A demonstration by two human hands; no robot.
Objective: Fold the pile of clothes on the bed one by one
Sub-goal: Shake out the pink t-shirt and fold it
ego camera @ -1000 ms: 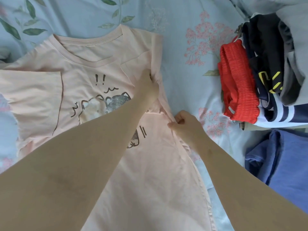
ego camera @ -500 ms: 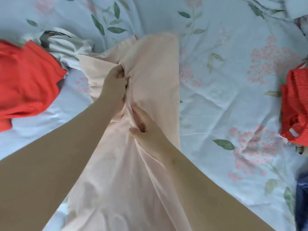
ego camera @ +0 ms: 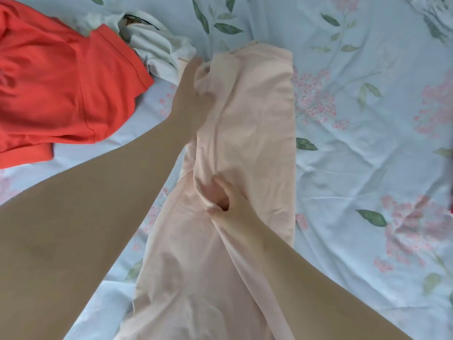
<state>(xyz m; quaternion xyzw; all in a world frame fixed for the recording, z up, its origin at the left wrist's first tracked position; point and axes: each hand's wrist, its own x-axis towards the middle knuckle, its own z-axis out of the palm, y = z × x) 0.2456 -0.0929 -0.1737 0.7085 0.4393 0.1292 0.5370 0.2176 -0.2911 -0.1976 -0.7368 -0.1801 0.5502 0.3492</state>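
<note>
Now | pink shirt (ego camera: pixel 257 119) | folded lengthwise, narrow strip, wrinkled | plain side up

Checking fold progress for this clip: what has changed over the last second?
The pink shirt, flat with its print showing a second ago, is now doubled lengthwise into a narrow strip, its right side brought over to the left and the print hidden. The left hand sits at its top left edge, grip unclear. The right hand still pinches the fabric midway. The pink shirt stays on the bed sheet.
</note>
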